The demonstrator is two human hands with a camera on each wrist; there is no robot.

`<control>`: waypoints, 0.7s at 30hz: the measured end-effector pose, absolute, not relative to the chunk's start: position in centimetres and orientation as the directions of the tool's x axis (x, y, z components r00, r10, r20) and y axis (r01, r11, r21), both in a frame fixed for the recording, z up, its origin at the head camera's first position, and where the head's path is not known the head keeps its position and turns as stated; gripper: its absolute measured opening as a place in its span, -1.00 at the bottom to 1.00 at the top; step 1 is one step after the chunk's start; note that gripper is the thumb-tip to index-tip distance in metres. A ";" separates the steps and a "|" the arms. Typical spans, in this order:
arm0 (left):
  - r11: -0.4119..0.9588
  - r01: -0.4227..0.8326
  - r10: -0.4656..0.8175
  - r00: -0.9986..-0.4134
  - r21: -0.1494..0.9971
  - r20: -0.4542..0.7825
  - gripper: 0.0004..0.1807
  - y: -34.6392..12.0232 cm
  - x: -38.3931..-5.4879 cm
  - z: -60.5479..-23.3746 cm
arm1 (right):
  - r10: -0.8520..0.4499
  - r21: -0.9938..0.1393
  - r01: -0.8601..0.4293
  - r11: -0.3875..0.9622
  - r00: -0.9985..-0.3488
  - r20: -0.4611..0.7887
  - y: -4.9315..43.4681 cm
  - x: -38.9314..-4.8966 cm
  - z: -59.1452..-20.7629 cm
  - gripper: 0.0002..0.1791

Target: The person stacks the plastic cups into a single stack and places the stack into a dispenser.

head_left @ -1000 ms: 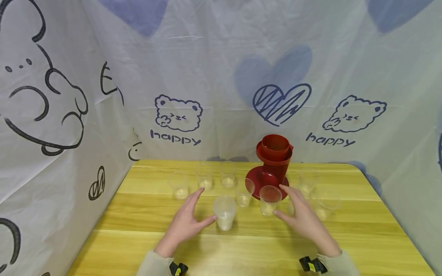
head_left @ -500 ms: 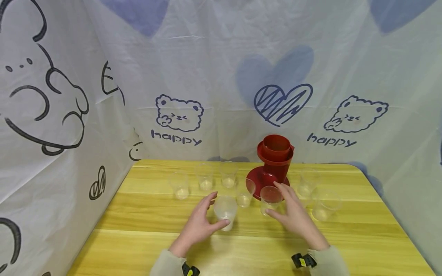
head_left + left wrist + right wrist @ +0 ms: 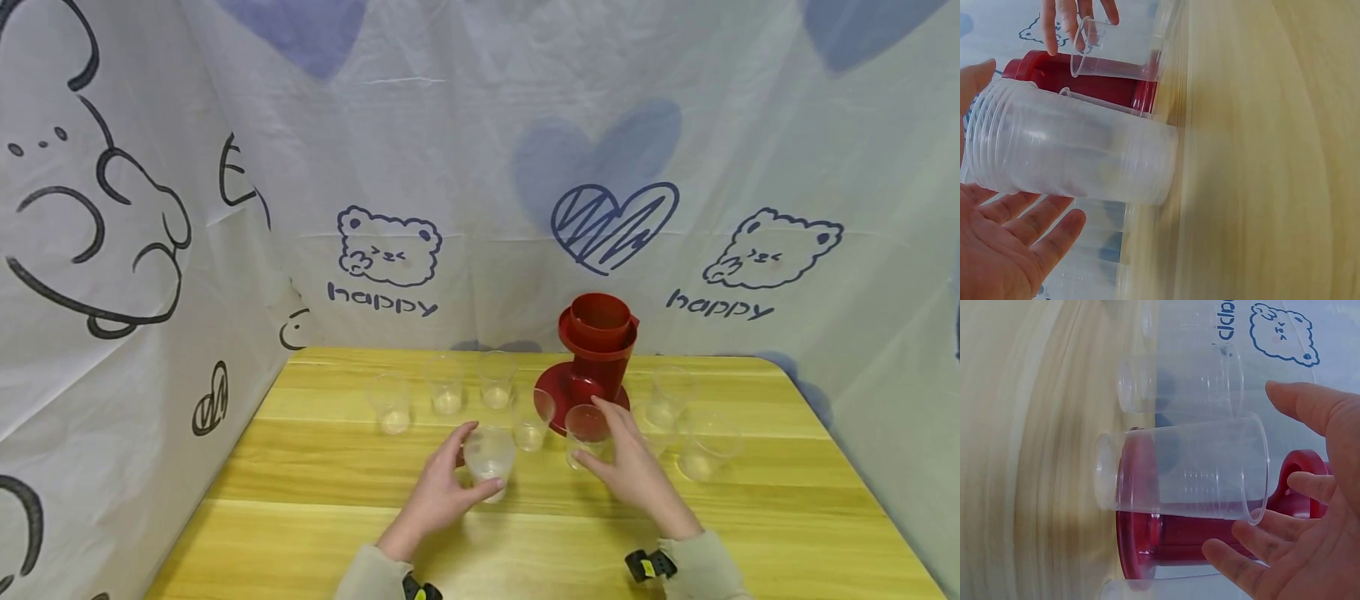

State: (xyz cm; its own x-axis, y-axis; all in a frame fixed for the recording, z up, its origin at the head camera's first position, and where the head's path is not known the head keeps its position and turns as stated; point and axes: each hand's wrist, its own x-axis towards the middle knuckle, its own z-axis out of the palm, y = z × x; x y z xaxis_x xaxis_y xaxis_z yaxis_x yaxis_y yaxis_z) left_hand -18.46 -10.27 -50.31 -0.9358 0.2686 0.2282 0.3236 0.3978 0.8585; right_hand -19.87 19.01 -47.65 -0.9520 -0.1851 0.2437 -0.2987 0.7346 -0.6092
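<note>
In the head view, my left hand (image 3: 438,492) is around a stack of nested clear plastic cups (image 3: 490,457) that stands upright on the table. The left wrist view shows its fingers (image 3: 1054,240) straight along one side of the stack, with the thumb across near the rims. My right hand (image 3: 633,467) is beside a single clear plastic cup (image 3: 587,433), thumb and fingers spread at either side of it. Seen from the right wrist, this cup (image 3: 1179,472) stands upright with fingertips right by its rim. Neither hand curls round its cups.
A red plastic stand (image 3: 600,367) with a round base and a cup-shaped top stands behind the single cup. Several more clear cups stand around, such as one at far left (image 3: 392,408) and one at right (image 3: 705,450). A printed white cloth (image 3: 480,167) hangs behind the wooden table (image 3: 525,550).
My left hand has moved right, from beside the cup stack to around it. My right hand has shifted left and closer to the single cup. The cups and red stand have stayed put.
</note>
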 end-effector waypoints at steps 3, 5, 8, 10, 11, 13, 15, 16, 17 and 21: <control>0.384 0.318 0.271 -0.936 0.867 0.224 -0.05 -10.2 -18.5 -50.4 | -0.171 -0.615 -0.285 0.735 -0.956 0.239 18.9 -19.9 -47.7 -0.11; 0.378 0.311 0.271 -0.938 0.872 0.217 -0.08 -10.2 -18.5 -50.4 | -0.162 -0.621 -0.276 0.734 -0.958 0.235 18.9 -19.9 -47.7 -0.12; 0.373 0.300 0.273 -0.940 0.878 0.206 -0.10 -10.2 -18.6 -50.4 | -0.150 -0.627 -0.270 0.731 -0.960 0.238 18.8 -19.9 -47.8 -0.13; 0.371 0.292 0.272 -0.942 0.882 0.197 -0.12 -10.2 -18.6 -50.3 | -0.144 -0.633 -0.266 0.727 -0.960 0.239 18.8 -20.0 -47.9 -0.14; 0.369 0.287 0.272 -0.943 0.884 0.192 -0.12 -10.2 -18.6 -50.3 | -0.141 -0.636 -0.265 0.725 -0.960 0.240 18.8 -20.0 -47.9 -0.14; 0.367 0.278 0.272 -0.945 0.888 0.183 -0.13 -10.2 -18.7 -50.3 | -0.133 -0.642 -0.260 0.721 -0.962 0.240 18.7 -20.1 -47.9 -0.14; 0.365 0.268 0.272 -0.947 0.892 0.173 -0.13 -10.2 -18.7 -50.4 | -0.119 -0.652 -0.242 0.719 -0.967 0.227 18.7 -20.1 -47.9 -0.14; 0.363 0.264 0.273 -0.947 0.894 0.169 -0.13 -10.2 -18.8 -50.4 | -0.111 -0.658 -0.233 0.716 -0.969 0.222 18.6 -20.1 -47.9 -0.14; 0.362 0.263 0.273 -0.947 0.894 0.168 -0.13 -10.2 -18.8 -50.4 | -0.103 -0.663 -0.223 0.714 -0.971 0.216 18.6 -20.1 -47.8 -0.14; 0.353 0.268 0.282 -0.944 0.896 0.171 -0.13 -10.3 -18.9 -50.4 | -0.076 -0.692 -0.186 0.698 -0.979 0.187 18.5 -20.2 -47.8 -0.15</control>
